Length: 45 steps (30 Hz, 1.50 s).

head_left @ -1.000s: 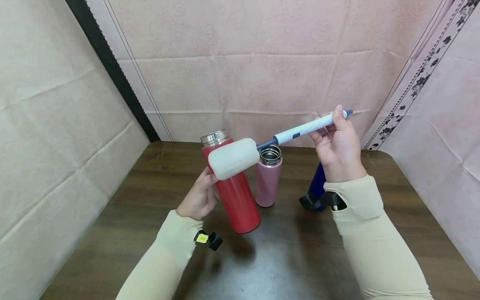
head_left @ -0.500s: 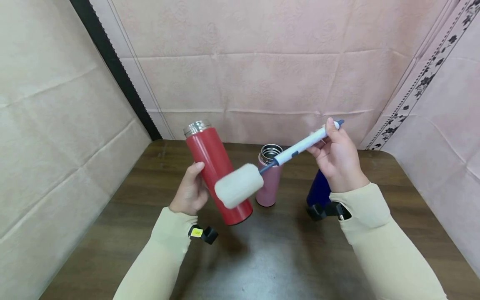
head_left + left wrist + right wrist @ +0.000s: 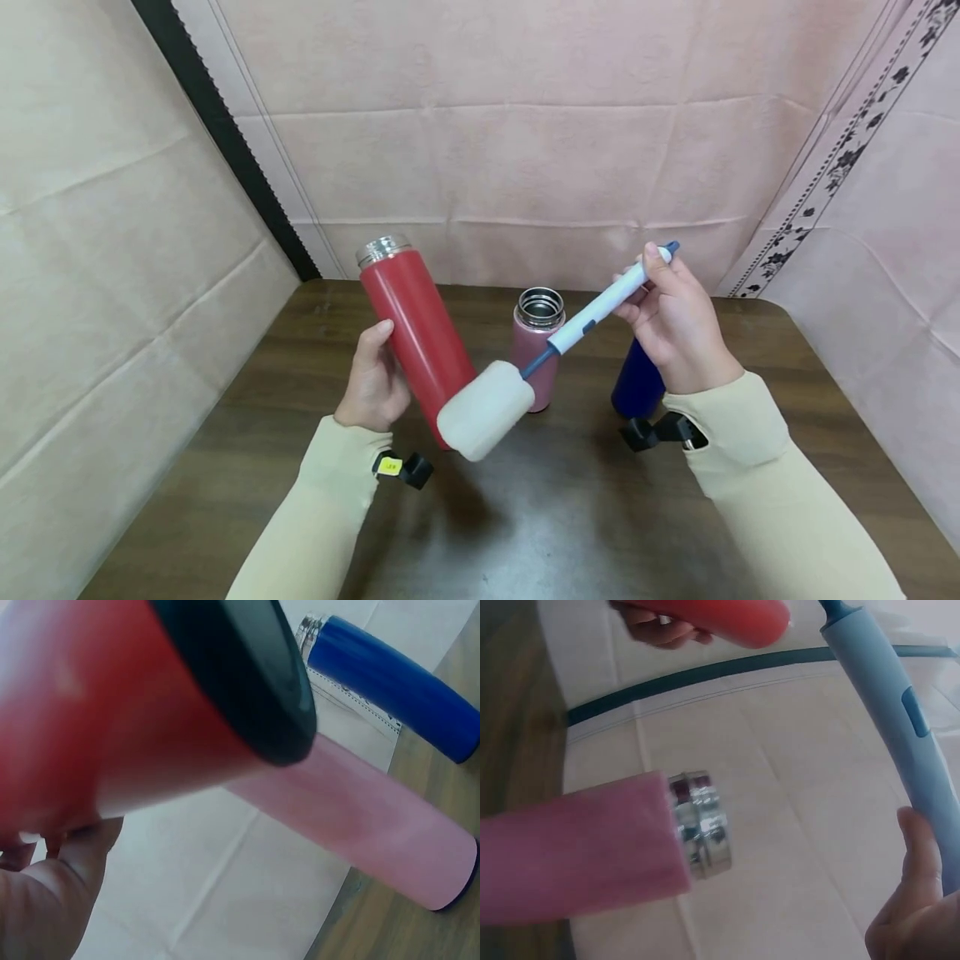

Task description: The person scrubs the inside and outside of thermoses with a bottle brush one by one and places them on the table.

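Left of the pink cylindrical metal-necked bottle [image 3: 532, 340]: red cylindrical metal-necked bottle [image 3: 416, 321]; right: blue cylindrical metal-necked bottle [image 3: 637, 380]; before: white-headed sponge brush [image 3: 577, 327].

Right hand [image 3: 915, 924]: grips handle [image 3: 892, 720] | pink bottle [image 3: 585, 847]: left of the fingers [image 3: 920, 851], neck [image 3: 703, 825] toward them | red bottle [image 3: 739, 619]: up-left of them, held by left hand [image 3: 660, 631]

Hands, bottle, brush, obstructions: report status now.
Left hand gripping red bottle, tilted, off table. Right hand holding brush, outside bottle. Pink bottle upright behind brush; nothing seen blocking red bottle's neck.
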Tool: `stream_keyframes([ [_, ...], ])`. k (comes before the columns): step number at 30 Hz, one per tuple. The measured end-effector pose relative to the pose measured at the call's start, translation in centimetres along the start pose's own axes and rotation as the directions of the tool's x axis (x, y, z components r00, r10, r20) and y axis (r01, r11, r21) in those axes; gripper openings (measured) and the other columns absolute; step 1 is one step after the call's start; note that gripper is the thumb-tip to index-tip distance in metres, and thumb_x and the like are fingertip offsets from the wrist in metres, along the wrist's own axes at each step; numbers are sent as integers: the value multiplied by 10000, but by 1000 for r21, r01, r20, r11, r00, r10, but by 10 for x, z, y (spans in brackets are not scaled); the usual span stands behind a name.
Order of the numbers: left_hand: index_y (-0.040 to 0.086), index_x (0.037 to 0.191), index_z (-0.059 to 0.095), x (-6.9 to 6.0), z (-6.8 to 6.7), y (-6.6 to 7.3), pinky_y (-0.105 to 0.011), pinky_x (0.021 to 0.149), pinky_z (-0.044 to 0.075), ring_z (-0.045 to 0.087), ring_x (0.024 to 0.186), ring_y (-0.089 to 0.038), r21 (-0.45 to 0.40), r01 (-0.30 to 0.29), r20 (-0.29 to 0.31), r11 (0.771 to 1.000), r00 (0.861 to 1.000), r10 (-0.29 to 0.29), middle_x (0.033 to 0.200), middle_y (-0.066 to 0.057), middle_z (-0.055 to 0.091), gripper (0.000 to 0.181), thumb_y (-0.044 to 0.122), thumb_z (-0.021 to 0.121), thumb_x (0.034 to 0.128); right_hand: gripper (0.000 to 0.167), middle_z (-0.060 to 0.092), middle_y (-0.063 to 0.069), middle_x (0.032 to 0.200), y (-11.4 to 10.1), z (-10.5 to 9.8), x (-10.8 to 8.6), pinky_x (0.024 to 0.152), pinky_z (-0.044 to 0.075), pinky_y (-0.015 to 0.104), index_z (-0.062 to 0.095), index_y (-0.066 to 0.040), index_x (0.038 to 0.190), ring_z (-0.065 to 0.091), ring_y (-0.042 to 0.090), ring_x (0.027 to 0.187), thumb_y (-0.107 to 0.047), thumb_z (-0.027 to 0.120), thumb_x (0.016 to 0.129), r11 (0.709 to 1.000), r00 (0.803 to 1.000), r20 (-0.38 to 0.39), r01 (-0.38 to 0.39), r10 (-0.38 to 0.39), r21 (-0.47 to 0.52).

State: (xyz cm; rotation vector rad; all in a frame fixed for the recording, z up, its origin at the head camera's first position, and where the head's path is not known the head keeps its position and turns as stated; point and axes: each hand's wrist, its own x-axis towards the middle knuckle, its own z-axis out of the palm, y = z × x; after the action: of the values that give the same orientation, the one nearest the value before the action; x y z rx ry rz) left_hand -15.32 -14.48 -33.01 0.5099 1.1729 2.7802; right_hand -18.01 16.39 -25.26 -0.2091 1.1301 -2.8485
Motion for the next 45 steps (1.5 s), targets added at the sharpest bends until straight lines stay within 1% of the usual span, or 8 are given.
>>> stream_keyframes([
  [6,157,1257,466,-2,2,-7,-263,845,530,580,1015,-120,31,10,21,999,1000,-10,1127,18,588,431,335,610,892,155,590,121,722,-9,8,11,525,555,332,442,-52,938,636,232,635,-190,491,987,980,998,-50,38,-29,196],
  [9,172,1234,482,-6,3,-10,-261,838,524,587,986,-106,78,35,30,996,999,-38,1088,38,609,381,350,579,911,144,577,136,717,-13,13,19,542,569,370,423,-60,975,641,268,642,-188,486,992,962,994,-92,75,-52,264],
  [16,209,1190,524,-10,6,-11,-302,848,502,598,979,-106,163,105,57,981,992,-116,1058,60,635,270,313,482,945,149,513,133,709,-14,23,30,526,568,404,411,-89,949,589,283,598,-192,512,983,942,973,-217,147,-82,301],
  [23,195,1188,527,-8,4,-11,-327,856,508,590,1017,-124,219,134,187,967,966,-176,1105,51,622,273,313,478,946,167,470,117,696,-13,27,33,523,564,408,420,-83,904,529,249,585,-191,523,978,918,962,-258,177,-86,356],
  [27,184,1183,496,-7,7,-14,-315,841,506,590,993,-114,221,144,190,964,964,-188,1080,57,623,269,277,476,931,169,454,105,694,-12,28,33,541,566,410,435,-79,911,507,240,617,-210,519,979,912,958,-275,178,-76,369],
  [34,201,1150,525,-7,6,-13,-299,846,495,591,979,-97,212,126,136,969,978,-157,1056,74,631,249,243,435,922,172,520,132,698,-11,21,27,577,574,426,417,-82,932,596,272,659,-220,508,981,935,981,-190,106,-42,339],
  [40,196,1184,528,-5,3,-6,-301,867,490,563,1010,-116,146,77,58,986,995,-87,1093,50,612,286,267,485,909,151,595,115,772,-6,12,17,563,568,365,446,-68,975,641,236,670,-212,490,983,978,998,-62,21,-8,205],
  [45,173,1256,458,-2,0,5,-290,860,525,554,1056,-138,107,32,8,994,999,-33,1164,20,573,371,266,533,904,152,601,100,756,-1,4,7,578,573,341,462,-68,928,664,218,684,-206,498,980,993,1000,-21,-2,4,115],
])
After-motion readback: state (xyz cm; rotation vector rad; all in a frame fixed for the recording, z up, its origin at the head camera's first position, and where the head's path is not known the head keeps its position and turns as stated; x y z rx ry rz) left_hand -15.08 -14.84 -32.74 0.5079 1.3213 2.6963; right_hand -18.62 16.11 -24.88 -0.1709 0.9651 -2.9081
